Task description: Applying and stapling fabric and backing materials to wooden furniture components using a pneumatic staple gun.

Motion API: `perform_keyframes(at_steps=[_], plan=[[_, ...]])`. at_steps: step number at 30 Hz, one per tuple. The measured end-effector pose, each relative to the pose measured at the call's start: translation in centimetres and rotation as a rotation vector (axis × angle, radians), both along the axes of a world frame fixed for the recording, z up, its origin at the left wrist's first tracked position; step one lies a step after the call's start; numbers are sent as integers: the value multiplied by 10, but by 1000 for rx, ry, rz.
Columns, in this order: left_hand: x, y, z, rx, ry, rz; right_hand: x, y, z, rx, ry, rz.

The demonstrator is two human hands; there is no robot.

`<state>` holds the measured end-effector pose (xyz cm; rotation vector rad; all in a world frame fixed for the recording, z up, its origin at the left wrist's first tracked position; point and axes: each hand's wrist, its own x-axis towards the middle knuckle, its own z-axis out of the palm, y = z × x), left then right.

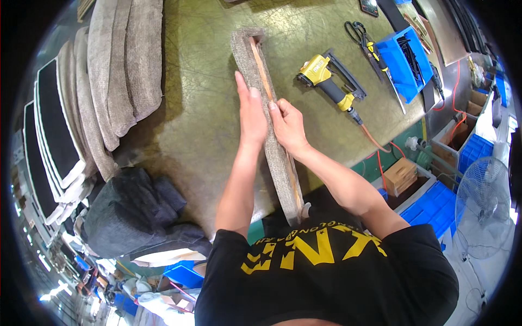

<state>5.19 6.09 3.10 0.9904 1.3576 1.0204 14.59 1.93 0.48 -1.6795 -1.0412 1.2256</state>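
A long, narrow wooden strip wrapped in grey-brown woven fabric (pixel 281 176) slants across the worktable, its near end by my shirt. A line of bare wood shows along its right side between the fabric edges. My left hand (pixel 253 119) lies along the strip's left side, fingers stretched out and thumb apart. On the other side my right hand (pixel 289 126) is closed on the edge, thumb up and fingers curled against fabric and wood. To the right lies a yellow and black pneumatic staple gun (pixel 329 81), untouched, with an orange air hose at its handle.
Fabric pieces (pixel 117 65) are stacked at the left, beside white-edged black panels (pixel 60 125). Dark cloth (pixel 130 212) hangs over the near left edge. Scissors (pixel 356 33), a yellow-handled tool (pixel 374 52) and a blue bin (pixel 405 62) sit at the right; a fan (pixel 483 206) stands beyond.
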Motion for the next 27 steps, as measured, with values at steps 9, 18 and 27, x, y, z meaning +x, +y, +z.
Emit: perform_keyframes(at_steps=[9,18,27], plan=[[-46,-50,-34,-58,89,-7,68,9,8,324,-533,358],[-51,-67,-69,-166,-426,114,170,46,-5,-20,-978,562],[-46,-69,-57,-125,-326,73,120,99,109,-389,5,848]])
